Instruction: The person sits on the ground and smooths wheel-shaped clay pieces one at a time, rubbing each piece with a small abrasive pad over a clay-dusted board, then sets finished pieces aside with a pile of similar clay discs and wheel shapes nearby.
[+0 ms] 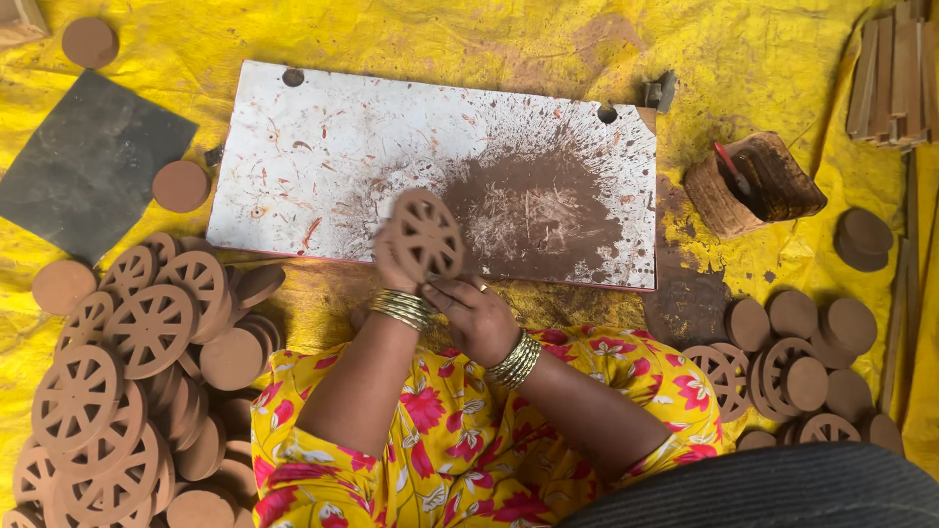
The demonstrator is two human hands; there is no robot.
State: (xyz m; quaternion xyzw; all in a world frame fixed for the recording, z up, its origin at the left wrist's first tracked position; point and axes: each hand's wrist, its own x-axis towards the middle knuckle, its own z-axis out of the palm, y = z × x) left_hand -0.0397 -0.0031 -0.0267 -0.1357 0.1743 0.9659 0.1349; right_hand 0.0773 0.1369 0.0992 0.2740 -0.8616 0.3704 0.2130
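Note:
A brown wheel-shaped disc with spoke cut-outs [425,235] is held upright over the near edge of a white board [323,156] stained with brown paint. My left hand [391,264] grips the disc from behind, mostly hidden by it. My right hand [476,315] touches the disc's lower edge with its fingertips. Gold bangles sit on both wrists. A yellow floral garment covers my lap below.
A big heap of brown wheel discs and plain discs [127,381] lies at left. More discs [792,362] are piled at right. A brown-smeared pot with a brush [753,181] stands right of the board. A dark slab [83,161] and wooden strips [895,73] lie on the yellow sheet.

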